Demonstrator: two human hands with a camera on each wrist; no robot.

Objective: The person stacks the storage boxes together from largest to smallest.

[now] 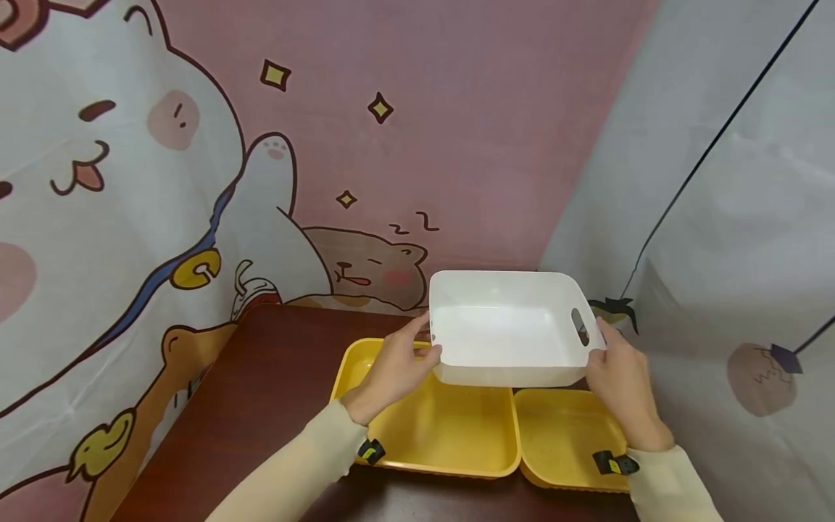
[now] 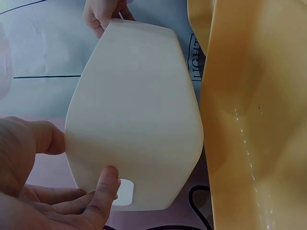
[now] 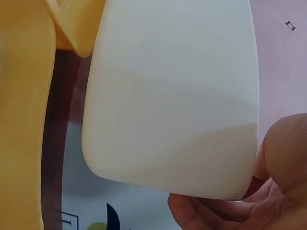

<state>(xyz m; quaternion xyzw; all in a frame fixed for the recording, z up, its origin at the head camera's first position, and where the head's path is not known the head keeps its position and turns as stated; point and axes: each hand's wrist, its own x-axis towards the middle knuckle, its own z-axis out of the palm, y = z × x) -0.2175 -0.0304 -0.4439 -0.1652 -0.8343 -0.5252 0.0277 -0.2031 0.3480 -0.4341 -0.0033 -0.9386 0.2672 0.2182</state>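
Observation:
A white rectangular plastic bin (image 1: 502, 326) with an oval handle hole in its side is held up over two yellow trays, its inside tilted toward the head camera. My left hand (image 1: 401, 370) grips its left end, thumb on the near side and fingers by the handle hole, as the left wrist view of the bin (image 2: 134, 105) shows. At the other end my right hand (image 1: 620, 380) holds the bin (image 3: 172, 105), thumb and fingers around the corner. Below lie the larger yellow tray (image 1: 457, 428) and, to its right, the smaller yellow tray (image 1: 567, 435).
The dark brown table (image 1: 261, 377) extends to the left of the trays. Behind it hangs a pink cloth backdrop (image 1: 457, 130) with cartoon animals, and a pale cloth (image 1: 730, 239) hangs on the right close to the right hand. Each wrist wears a black strap (image 1: 372, 451).

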